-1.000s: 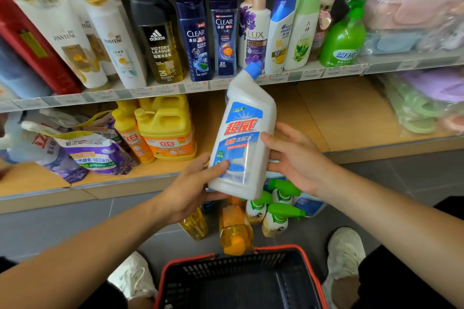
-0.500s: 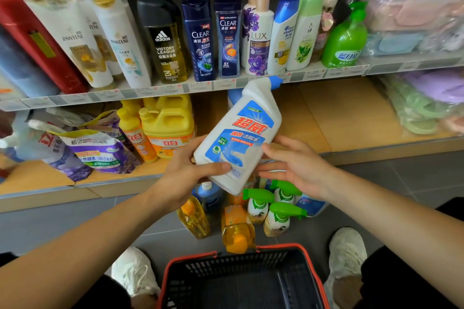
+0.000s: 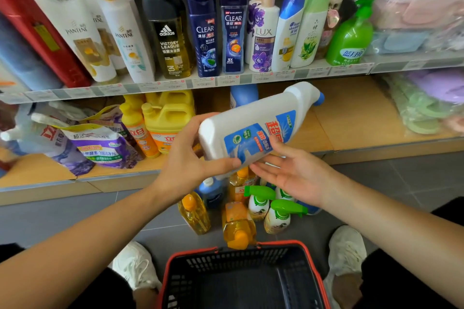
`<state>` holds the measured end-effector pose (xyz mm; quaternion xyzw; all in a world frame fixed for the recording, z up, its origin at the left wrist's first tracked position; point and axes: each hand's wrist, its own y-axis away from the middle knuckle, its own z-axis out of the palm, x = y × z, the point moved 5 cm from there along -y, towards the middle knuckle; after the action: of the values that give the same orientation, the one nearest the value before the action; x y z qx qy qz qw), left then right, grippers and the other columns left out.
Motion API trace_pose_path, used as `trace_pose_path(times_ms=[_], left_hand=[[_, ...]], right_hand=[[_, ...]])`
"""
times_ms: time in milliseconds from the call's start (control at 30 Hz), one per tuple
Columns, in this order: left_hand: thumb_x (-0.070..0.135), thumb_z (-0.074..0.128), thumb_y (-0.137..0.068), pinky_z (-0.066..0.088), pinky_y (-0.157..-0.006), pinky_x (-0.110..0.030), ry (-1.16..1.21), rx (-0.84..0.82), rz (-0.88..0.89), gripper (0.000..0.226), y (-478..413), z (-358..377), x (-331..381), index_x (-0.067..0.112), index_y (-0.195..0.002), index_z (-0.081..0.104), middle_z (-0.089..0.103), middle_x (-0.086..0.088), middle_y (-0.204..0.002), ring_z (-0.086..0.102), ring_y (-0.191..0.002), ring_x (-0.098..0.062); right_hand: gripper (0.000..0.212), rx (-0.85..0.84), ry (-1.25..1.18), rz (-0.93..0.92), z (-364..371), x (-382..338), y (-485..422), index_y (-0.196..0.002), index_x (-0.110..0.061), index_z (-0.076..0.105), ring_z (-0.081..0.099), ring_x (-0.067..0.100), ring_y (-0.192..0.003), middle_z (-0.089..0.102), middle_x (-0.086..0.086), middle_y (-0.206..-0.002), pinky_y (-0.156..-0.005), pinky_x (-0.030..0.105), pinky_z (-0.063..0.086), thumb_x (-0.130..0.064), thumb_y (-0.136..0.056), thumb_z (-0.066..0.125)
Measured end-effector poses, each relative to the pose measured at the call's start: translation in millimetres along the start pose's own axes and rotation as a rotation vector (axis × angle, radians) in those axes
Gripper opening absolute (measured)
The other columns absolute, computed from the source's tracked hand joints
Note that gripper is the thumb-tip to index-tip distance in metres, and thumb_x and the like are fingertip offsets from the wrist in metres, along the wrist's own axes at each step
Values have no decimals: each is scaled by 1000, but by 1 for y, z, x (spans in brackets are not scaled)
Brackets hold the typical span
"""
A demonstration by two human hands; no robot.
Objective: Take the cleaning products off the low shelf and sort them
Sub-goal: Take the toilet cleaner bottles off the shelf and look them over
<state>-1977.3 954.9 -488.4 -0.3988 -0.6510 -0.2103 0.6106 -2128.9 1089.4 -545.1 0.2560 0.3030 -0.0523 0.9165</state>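
A white toilet-cleaner bottle with a blue label and blue cap lies tilted, almost on its side, neck pointing right. My left hand grips its base end. My right hand is under the bottle with fingers spread, touching its lower side. On the low wooden shelf stand yellow detergent jugs, an orange-labelled bottle, purple refill pouches and a blue bottle. On the floor below stand yellow bottles, green-capped spray bottles and a dark blue bottle.
A red-rimmed black shopping basket sits on the grey floor between my white shoes. The upper shelf carries shampoo and body-wash bottles. Wrapped pastel slippers fill the right shelves.
The white bottle has tipped from upright to nearly horizontal, neck swinging right. My left hand stayed on its base; my right hand slid beneath it and opened.
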Motion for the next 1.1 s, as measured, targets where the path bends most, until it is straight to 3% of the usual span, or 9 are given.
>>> trace_pose_path(times_ms=[133, 267, 333, 467, 533, 600, 733, 900, 1100], left_hand=[[17, 94, -66, 61, -81, -33, -46, -25, 49, 81, -5, 1, 7, 23, -136, 52, 64, 7, -127, 63, -122, -15], [13, 94, -65, 57, -73, -16, -196, 26, 118, 74, -10, -8, 15, 27, -126, 56, 63, 25, -115, 64, -112, 0], [19, 94, -62, 57, -74, -16, -277, 34, 141, 73, -11, -11, 16, 26, -126, 58, 62, 28, -113, 62, -110, 3], [31, 88, -60, 59, -80, -34, -466, -17, 133, 73, -7, -11, 11, 25, -127, 61, 65, 15, -116, 63, -108, -7], [31, 91, -59, 58, -81, -38, -532, -64, 146, 74, -4, -6, 9, 25, -127, 62, 66, 13, -118, 63, -106, -9], [28, 94, -60, 57, -82, -38, -561, -113, 161, 76, -2, -1, 10, 22, -129, 62, 66, 10, -121, 63, -106, -9], [37, 90, -59, 55, -83, -33, -584, -182, 224, 80, 2, 9, 16, 21, -132, 61, 66, 10, -121, 62, -107, -7], [54, 85, -71, 49, -91, -23, -570, -254, 275, 81, -5, 9, 23, 20, -140, 57, 61, 9, -127, 57, -117, -5], [53, 62, -88, 53, -90, -40, -410, -128, 127, 46, -7, 10, 13, 27, -126, 64, 63, 11, -120, 60, -113, -13]], right_hand=[[53, 3, 22, 47, -1, -1, -1, -131, -11, 57, 68, 36, -114, 68, 21, -126, -86, 44, 60, -31, -85, 75], [68, 18, 468, 193, -5, 6, 2, -126, -8, 62, 70, 35, -109, 72, 20, -118, -85, 44, 61, -57, -81, 72], [57, 61, 729, 52, -6, 0, 2, -111, -15, 72, 74, 30, -99, 76, 13, -107, -79, 41, 63, -59, -75, 77], [29, 213, 1131, -571, -2, -32, 5, -93, -28, 72, 71, 14, -89, 74, -4, -92, -74, 26, 58, -40, -72, 87], [52, 171, 1317, -728, 4, -38, 5, -110, -32, 62, 64, 3, -102, 67, -14, -107, -82, 21, 53, -44, -66, 88], [76, 18, 1459, -707, 13, -33, 2, -128, -34, 54, 55, -1, -118, 59, -16, -125, -94, 22, 48, -51, -61, 86], [84, -210, 1413, -588, 20, -20, -7, -134, -27, 54, 62, 9, -116, 64, -13, -123, -91, 32, 55, -32, -61, 96], [75, -172, 1272, -616, 18, -25, -4, -124, -23, 61, 67, 5, -105, 70, -14, -111, -80, 19, 55, -24, -59, 98], [75, -56, 1297, -646, 20, -18, -2, -125, -23, 61, 69, 6, -101, 72, -10, -108, -81, 34, 60, -25, -60, 98]])
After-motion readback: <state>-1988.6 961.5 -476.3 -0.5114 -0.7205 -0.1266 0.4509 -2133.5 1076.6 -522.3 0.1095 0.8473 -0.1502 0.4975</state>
